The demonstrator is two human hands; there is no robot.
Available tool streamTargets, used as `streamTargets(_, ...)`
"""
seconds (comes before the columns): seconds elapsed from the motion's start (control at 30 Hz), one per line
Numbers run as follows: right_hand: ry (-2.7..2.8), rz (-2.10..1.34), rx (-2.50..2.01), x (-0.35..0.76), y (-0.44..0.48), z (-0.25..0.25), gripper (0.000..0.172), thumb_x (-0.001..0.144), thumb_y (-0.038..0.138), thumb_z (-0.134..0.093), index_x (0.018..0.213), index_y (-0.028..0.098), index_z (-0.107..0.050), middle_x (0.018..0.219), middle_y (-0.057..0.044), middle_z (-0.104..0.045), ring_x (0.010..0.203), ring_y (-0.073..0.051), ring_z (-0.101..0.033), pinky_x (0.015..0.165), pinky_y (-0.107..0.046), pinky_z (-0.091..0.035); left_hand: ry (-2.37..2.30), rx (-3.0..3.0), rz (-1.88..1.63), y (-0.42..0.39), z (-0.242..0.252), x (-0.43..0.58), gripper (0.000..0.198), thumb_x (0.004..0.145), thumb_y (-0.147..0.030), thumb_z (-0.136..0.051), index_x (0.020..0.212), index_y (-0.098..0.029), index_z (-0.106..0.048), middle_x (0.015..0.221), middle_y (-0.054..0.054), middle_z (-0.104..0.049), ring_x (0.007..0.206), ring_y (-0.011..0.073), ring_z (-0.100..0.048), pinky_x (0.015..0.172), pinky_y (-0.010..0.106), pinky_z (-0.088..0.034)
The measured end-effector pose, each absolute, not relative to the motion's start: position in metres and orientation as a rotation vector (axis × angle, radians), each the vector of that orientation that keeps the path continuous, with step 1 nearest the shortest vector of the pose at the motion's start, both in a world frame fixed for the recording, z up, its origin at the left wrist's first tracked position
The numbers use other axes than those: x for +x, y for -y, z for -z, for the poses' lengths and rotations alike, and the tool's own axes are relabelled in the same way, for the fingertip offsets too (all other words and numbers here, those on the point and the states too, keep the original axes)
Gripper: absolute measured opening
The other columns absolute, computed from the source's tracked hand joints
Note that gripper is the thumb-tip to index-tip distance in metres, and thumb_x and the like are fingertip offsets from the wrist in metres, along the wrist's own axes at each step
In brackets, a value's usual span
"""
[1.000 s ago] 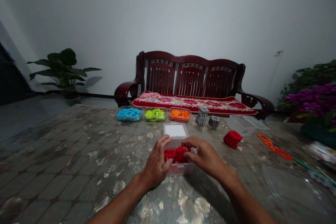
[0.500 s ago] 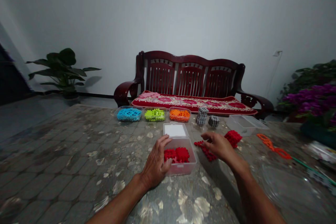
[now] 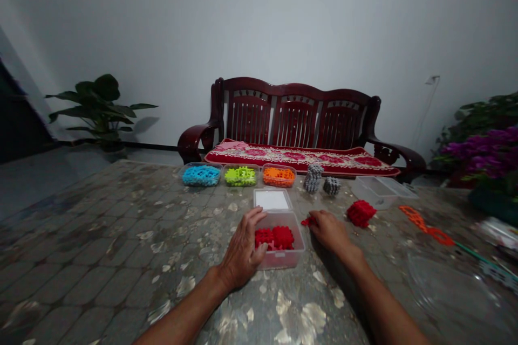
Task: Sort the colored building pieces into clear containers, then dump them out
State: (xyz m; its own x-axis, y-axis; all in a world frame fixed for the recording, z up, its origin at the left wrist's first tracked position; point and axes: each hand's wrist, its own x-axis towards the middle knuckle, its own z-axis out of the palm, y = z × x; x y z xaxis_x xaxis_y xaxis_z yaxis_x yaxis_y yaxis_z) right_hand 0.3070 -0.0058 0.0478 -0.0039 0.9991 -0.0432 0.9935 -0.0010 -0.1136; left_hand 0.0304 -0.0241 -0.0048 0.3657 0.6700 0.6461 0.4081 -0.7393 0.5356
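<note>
My left hand [image 3: 245,248] grips the left wall of a clear plastic box [image 3: 300,248], thumb inside the rim and fingers along the outer side. Inside the box lie red interlocking plastic blocks [image 3: 282,237]. Its hinged lid [image 3: 272,200] is folded back behind it. To the right of the box, my right hand [image 3: 329,230] is closed over red block pieces [image 3: 309,221] on the tabletop; only their left end shows past the fingertips, and the rest is hidden under the hand. A red block cluster [image 3: 361,213] stands apart, farther right.
Boxes of blue pieces [image 3: 201,176], green pieces [image 3: 240,176] and orange pieces [image 3: 278,176] line the far edge. Beside them stand grey block stacks [image 3: 313,179] and an opened clear box [image 3: 378,194]. Linked orange pieces [image 3: 424,226] and a clear lid [image 3: 453,285] lie right.
My right hand has moved left and down onto the red pieces beside the box, covering most of them and uncovering the red cluster. My left hand keeps its hold.
</note>
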Motion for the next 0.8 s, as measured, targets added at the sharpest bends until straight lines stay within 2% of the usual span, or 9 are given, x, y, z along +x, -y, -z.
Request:
streamTargets(0.1, 2.170, -0.117, -2.149, 0.308, 0.005, -0.041, 0.032, 0.096, 0.020, -0.045, 0.114, 0.016, -0.070, 0.113, -0.016, -0.073, 0.105, -0.026, -0.068, 0.082, -0.031, -0.044, -0.952, 2.341, -1.307, 0.025, 0.005, 0.030, 0.053, 0.094, -0.029, -0.046, 0.145, -0.022, -0.035, 0.148, 0.017, -0.041, 0.139, 0.0325, -0.043, 0.114, 0.056, -0.038)
streamTargets(0.2, 2.100, -0.117, -2.091, 0.312, 0.004, -0.036, 0.032, 0.092, 0.018, -0.051, 0.118, 0.014, -0.069, 0.112, -0.016, -0.074, 0.104, -0.026, -0.068, 0.086, -0.032, -0.046, -0.954, 2.337, -1.304, 0.025, 0.006, 0.030, 0.053, 0.094, -0.030, -0.045, 0.146, -0.022, -0.034, 0.148, 0.017, -0.040, 0.140, 0.0329, -0.042, 0.114, 0.057, -0.037)
streamTargets(0.3, 1.984, -0.135, -1.883, 0.313, 0.004, -0.042, 0.040, 0.087, 0.017, -0.055, 0.126, 0.014, -0.066, 0.117, -0.014, -0.074, 0.107, -0.026, -0.068, 0.092, -0.035, -0.049, -0.959, 2.340, -1.293, 0.024, 0.007, 0.030, 0.053, 0.095, -0.029, -0.045, 0.146, -0.021, -0.034, 0.149, 0.017, -0.040, 0.141, 0.0328, -0.041, 0.115, 0.057, -0.037)
streamTargets(0.4, 1.906, -0.160, -1.623, 0.304, 0.011, -0.062, 0.040, 0.086, 0.021, -0.057, 0.123, 0.016, -0.068, 0.116, -0.012, -0.075, 0.103, -0.025, -0.070, 0.093, -0.038, -0.052, -0.965, 2.343, -1.291, 0.024, 0.008, 0.029, 0.053, 0.095, -0.029, -0.046, 0.146, -0.021, -0.034, 0.149, 0.017, -0.040, 0.141, 0.0324, -0.042, 0.115, 0.057, -0.037)
streamTargets(0.57, 2.061, -0.248, -1.330, 0.274, 0.038, -0.086, 0.035, 0.086, 0.022, -0.059, 0.118, 0.020, -0.071, 0.112, -0.009, -0.076, 0.100, -0.023, -0.070, 0.093, -0.039, -0.053, -0.978, 2.370, -1.284, 0.024, 0.007, 0.030, 0.052, 0.097, -0.029, -0.043, 0.147, -0.021, -0.031, 0.149, 0.017, -0.038, 0.141, 0.0323, -0.041, 0.115, 0.057, -0.037)
streamTargets(0.8, 2.214, -0.211, -1.290, 0.244, 0.039, -0.068, 0.035, 0.089, 0.017, -0.060, 0.123, 0.021, -0.068, 0.117, -0.010, -0.074, 0.108, -0.025, -0.067, 0.097, -0.041, -0.051, -0.978, 2.378, -1.289, 0.025, 0.003, 0.032, 0.053, 0.096, -0.028, -0.044, 0.147, -0.021, -0.031, 0.149, 0.017, -0.038, 0.142, 0.0326, -0.040, 0.116, 0.058, -0.036)
